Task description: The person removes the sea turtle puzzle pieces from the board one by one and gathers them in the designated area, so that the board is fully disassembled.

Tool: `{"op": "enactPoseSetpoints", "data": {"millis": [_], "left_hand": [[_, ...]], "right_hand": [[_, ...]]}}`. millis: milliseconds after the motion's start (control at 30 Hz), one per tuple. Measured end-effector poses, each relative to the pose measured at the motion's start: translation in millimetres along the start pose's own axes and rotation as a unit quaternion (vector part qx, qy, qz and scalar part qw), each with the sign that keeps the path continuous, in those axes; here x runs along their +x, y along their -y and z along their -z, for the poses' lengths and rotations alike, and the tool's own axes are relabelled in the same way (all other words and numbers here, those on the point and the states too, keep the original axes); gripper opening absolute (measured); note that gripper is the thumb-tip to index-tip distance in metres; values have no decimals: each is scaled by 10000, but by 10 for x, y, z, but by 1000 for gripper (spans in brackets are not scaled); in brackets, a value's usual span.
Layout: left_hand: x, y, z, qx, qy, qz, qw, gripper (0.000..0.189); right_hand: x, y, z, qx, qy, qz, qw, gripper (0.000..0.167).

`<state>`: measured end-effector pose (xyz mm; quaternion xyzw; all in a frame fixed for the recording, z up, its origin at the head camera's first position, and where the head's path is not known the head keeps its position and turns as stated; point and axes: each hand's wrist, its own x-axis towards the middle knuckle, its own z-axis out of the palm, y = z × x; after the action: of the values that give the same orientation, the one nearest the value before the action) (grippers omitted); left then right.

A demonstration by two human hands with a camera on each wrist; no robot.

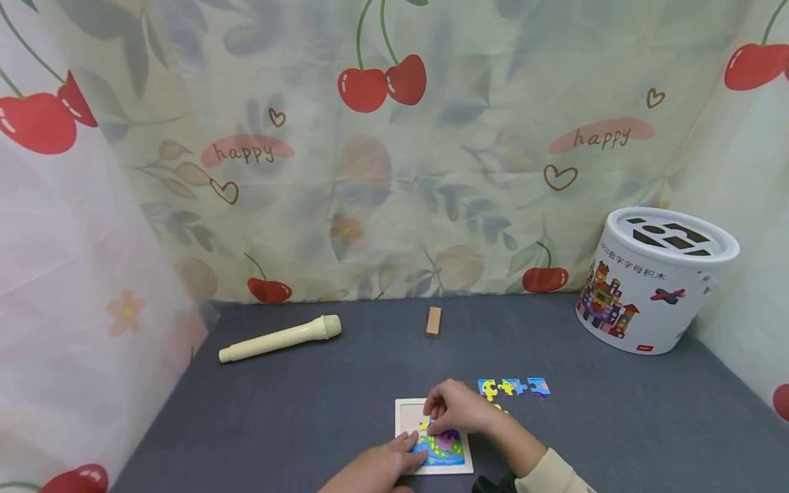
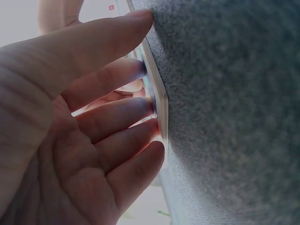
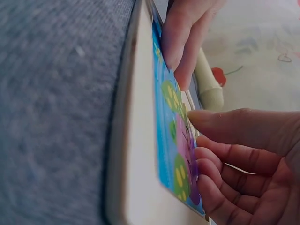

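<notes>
A small wooden jigsaw tray point(image 1: 399, 414) lies on the dark table, its lower part filled with a blue, green and pink picture point(image 3: 161, 112). My left hand point(image 1: 385, 462) rests at the tray's left side, fingers extended over the rim and onto the assembled part. Over the middle of the tray, my right hand point(image 1: 459, 405) has its fingers curled and its thumb near the index finger, pinching a puzzle piece point(image 1: 425, 424) with yellow on it; the fingers partly hide it. Loose jigsaw pieces point(image 1: 513, 387) lie beyond the right wrist, one partly covered by it.
At the back left lies a cream toy microphone point(image 1: 280, 340). A small wooden block point(image 1: 433, 322) sits at the back middle. A large white tub point(image 1: 653, 287) with shape holes in its lid stands at the back right. Printed curtains point(image 1: 394, 205) surround the table.
</notes>
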<state>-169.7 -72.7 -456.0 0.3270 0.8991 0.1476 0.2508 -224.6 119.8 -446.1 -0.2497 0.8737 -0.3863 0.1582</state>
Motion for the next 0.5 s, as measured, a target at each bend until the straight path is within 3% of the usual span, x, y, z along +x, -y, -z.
{"op": "enactPoseSetpoints", "data": {"millis": [267, 367, 500], "left_hand": [[-55, -93, 77, 135, -37, 70, 9999, 46], [32, 19, -15, 75, -18, 60, 10000, 47], [234, 289, -228, -63, 56, -38, 10000, 49]], "right_hand": [[-14, 44, -10, -82, -17, -95, 9999, 13], [-16, 53, -14, -79, -38, -100, 9999, 13], [-15, 50, -22, -105, -84, -70, 9999, 14]]}}
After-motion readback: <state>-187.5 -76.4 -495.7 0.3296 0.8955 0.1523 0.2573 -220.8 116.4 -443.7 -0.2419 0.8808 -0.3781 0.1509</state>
